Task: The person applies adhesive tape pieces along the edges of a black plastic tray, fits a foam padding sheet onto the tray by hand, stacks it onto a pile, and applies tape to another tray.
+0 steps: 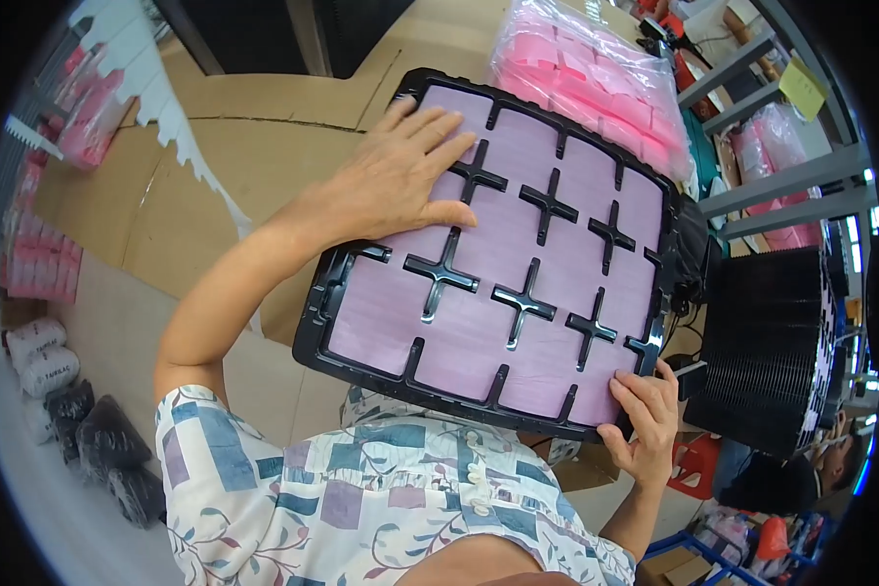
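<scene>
Head view: a black plastic rectangular frame with cross-shaped bars (308,342) is tilted in front of the torso, a lilac sheet (488,246) showing through its openings; uneven pressure at opposite corners could, I judge, skew the sheet or tip the frame. Left hand (405,166) lies palm-down across the upper-left part, forearm slanting in, fingers slightly spread, thumb apart; right hand (647,415) bends its fingers over the lower-right corner, thumb apart, any grip beneath undeterminable.

White shirt (361,488), teal and mauve squares (230,459), leafy sprigs (234,555), gathered seam (400,467) across the front, pale buttons (477,476), short left sleeve (197,420)
</scene>
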Action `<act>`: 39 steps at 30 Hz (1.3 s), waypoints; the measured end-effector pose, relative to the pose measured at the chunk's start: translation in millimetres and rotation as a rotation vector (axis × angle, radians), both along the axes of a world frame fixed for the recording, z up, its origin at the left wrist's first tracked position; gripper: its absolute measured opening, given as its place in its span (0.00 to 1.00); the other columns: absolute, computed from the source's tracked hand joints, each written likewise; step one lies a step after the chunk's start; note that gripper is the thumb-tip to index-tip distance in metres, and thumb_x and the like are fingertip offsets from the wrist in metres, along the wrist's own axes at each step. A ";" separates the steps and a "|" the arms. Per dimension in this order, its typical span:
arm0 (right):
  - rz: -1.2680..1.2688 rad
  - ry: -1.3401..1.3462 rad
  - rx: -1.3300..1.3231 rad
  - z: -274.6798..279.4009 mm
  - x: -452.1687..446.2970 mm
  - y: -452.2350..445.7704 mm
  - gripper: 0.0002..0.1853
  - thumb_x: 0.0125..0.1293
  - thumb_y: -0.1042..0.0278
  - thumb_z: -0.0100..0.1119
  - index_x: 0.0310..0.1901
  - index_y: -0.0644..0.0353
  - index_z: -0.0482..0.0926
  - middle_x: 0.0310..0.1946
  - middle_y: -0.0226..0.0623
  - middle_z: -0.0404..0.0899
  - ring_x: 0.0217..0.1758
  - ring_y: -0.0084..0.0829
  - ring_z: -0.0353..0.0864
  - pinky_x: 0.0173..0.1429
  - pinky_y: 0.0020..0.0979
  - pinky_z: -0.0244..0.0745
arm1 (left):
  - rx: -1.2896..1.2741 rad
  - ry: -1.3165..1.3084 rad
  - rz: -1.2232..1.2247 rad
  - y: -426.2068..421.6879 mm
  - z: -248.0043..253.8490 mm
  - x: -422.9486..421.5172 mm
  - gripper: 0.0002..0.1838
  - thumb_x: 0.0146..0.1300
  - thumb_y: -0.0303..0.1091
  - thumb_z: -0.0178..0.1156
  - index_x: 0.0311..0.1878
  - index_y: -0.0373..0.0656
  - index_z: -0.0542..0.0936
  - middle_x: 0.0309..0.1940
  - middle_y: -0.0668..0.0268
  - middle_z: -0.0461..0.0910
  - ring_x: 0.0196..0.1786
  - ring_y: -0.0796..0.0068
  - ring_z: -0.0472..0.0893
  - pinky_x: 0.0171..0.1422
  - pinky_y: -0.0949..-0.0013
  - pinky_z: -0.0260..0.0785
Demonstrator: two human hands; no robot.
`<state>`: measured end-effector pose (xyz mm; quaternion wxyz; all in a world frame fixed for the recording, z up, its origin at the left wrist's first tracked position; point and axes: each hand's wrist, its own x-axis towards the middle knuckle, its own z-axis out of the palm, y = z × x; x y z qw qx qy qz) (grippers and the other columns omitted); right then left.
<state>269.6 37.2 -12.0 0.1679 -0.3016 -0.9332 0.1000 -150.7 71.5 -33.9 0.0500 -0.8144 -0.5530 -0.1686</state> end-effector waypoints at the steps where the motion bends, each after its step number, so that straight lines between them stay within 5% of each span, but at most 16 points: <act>1: 0.010 -0.013 -0.003 2.1 -1.2 0.4 0.25 0.55 0.48 0.68 0.45 0.63 0.84 0.47 0.40 0.82 0.46 0.40 0.79 0.68 0.56 0.62 | 0.007 0.069 0.051 2.4 1.6 -0.7 0.44 0.61 0.67 0.54 0.67 0.36 0.68 0.70 0.49 0.64 0.73 0.51 0.61 0.79 0.50 0.47; 7: 0.012 0.027 0.076 36.2 -10.7 15.2 0.19 0.56 0.56 0.70 0.41 0.63 0.83 0.40 0.40 0.84 0.42 0.41 0.82 0.61 0.51 0.71 | -0.012 0.129 0.075 13.5 4.9 4.3 0.42 0.60 0.67 0.55 0.66 0.41 0.70 0.67 0.49 0.67 0.72 0.49 0.63 0.80 0.46 0.41; 11: -0.119 -0.030 0.401 38.0 -42.2 83.0 0.14 0.61 0.65 0.63 0.47 0.61 0.81 0.48 0.39 0.81 0.54 0.42 0.77 0.62 0.44 0.68 | -0.023 0.216 0.132 15.2 12.0 19.0 0.43 0.58 0.71 0.53 0.68 0.47 0.71 0.65 0.48 0.68 0.70 0.50 0.65 0.79 0.43 0.42; 16: -0.058 -0.232 0.540 8.2 -68.3 157.6 0.23 0.68 0.49 0.55 0.55 0.59 0.78 0.57 0.35 0.78 0.68 0.38 0.67 0.75 0.45 0.52 | 0.033 0.210 0.150 17.2 8.8 22.5 0.42 0.56 0.71 0.57 0.65 0.50 0.73 0.60 0.48 0.71 0.66 0.49 0.68 0.75 0.36 0.46; 18: -0.130 -0.432 0.473 0.1 -57.9 169.0 0.28 0.71 0.43 0.49 0.61 0.58 0.76 0.61 0.34 0.76 0.72 0.37 0.64 0.79 0.45 0.45 | 0.072 0.180 0.139 14.8 7.5 19.5 0.44 0.55 0.71 0.57 0.65 0.44 0.72 0.62 0.47 0.70 0.67 0.50 0.68 0.76 0.37 0.45; 24: -0.096 -0.310 0.427 -6.7 -45.0 177.9 0.29 0.73 0.43 0.45 0.62 0.58 0.76 0.63 0.33 0.75 0.74 0.36 0.61 0.79 0.46 0.43 | 0.099 0.151 0.140 13.0 -3.5 3.0 0.50 0.54 0.70 0.59 0.63 0.30 0.71 0.66 0.47 0.69 0.71 0.55 0.67 0.78 0.42 0.42; 32: -0.090 -0.270 0.394 -6.1 -38.7 181.1 0.25 0.73 0.47 0.48 0.58 0.58 0.79 0.62 0.33 0.77 0.73 0.37 0.63 0.78 0.47 0.44 | 0.011 0.227 0.208 14.1 10.6 5.6 0.49 0.60 0.70 0.53 0.66 0.30 0.68 0.67 0.48 0.68 0.73 0.57 0.64 0.81 0.47 0.38; 34: -0.058 -0.238 0.442 0.2 -34.9 183.9 0.21 0.73 0.52 0.50 0.56 0.59 0.80 0.59 0.37 0.79 0.70 0.38 0.68 0.76 0.45 0.51 | -0.079 0.208 0.215 16.5 15.4 5.5 0.45 0.62 0.66 0.53 0.66 0.32 0.69 0.68 0.51 0.68 0.72 0.57 0.65 0.81 0.48 0.38; 37: -0.131 0.403 0.144 15.3 -30.0 170.4 0.15 0.70 0.64 0.53 0.50 0.63 0.81 0.53 0.43 0.82 0.61 0.42 0.76 0.66 0.42 0.65 | 0.010 0.090 0.156 21.0 13.4 -8.0 0.38 0.67 0.61 0.52 0.67 0.36 0.69 0.68 0.55 0.68 0.72 0.58 0.65 0.81 0.48 0.39; 39: -0.111 0.317 0.212 7.4 -29.3 168.1 0.15 0.70 0.64 0.53 0.51 0.63 0.81 0.53 0.42 0.81 0.62 0.42 0.75 0.67 0.42 0.64 | -0.040 0.093 0.153 27.2 14.3 -7.5 0.35 0.69 0.57 0.51 0.67 0.37 0.69 0.69 0.56 0.68 0.72 0.58 0.65 0.81 0.48 0.39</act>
